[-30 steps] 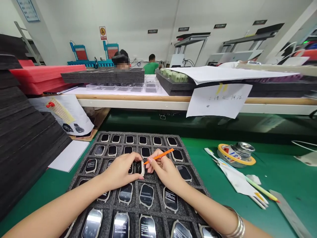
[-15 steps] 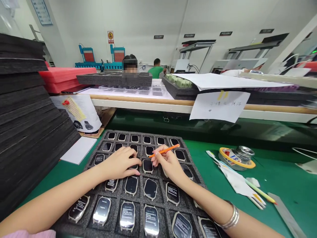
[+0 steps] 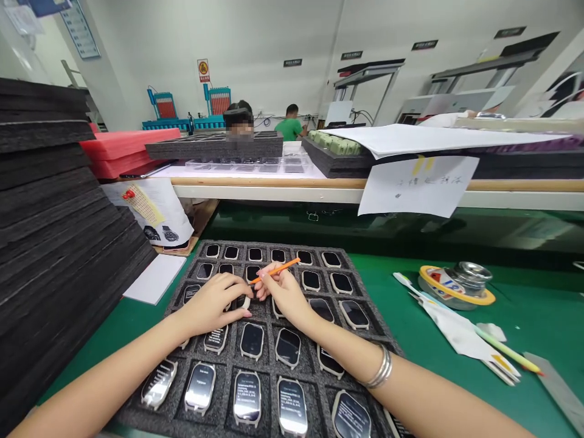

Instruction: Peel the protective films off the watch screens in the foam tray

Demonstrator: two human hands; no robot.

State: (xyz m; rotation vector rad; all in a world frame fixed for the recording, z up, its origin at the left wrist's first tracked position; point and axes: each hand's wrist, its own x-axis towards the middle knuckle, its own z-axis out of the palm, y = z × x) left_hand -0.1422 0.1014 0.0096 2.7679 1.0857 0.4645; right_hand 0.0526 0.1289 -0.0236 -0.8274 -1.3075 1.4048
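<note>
A dark foam tray (image 3: 365, 304) on the green bench holds several smartwatch bodies in rows of pockets. My left hand (image 3: 212, 304) rests on the tray's middle rows, its fingers closed on a watch body (image 3: 246, 302) tipped up on edge in its pocket. My right hand (image 3: 280, 293) is right beside it, pinching an orange stick (image 3: 276, 270) whose lower tip points at that watch. A silver bangle (image 3: 379, 368) sits on my right wrist.
A tall stack of black foam trays (image 3: 55, 213) stands at the left. A tape roll with a metal tin (image 3: 458, 283), a white wrapper (image 3: 451, 328), a pencil (image 3: 506, 351) and a ruler (image 3: 554, 389) lie at the right. A raised shelf (image 3: 319, 185) with trays and papers crosses behind; people sit beyond.
Both hands shifted left along the tray to another pocket. The earlier watch lies flat in its pocket, and the left fingers now tip up a different one. The camera view moved slightly.
</note>
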